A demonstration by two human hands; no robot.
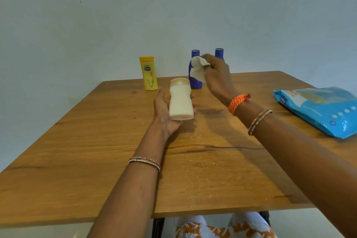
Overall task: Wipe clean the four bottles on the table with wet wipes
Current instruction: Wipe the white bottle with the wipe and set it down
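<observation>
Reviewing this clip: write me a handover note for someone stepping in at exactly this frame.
Left hand holds the white bottle above the table.
Right hand pinches a wet wipe, raised clear of the white bottle.
Yellow bottle and two blue bottles stand at the far edge.
Wipes pack lies to the right.
Done: cannot tell which bottles are already wiped.
Left: wipe the white bottle, set it down, then whichever of the others remain.

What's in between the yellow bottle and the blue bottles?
In the head view, the white bottle, held up in the left hand, shows between the yellow bottle and the blue bottles, nearer the camera.
</observation>
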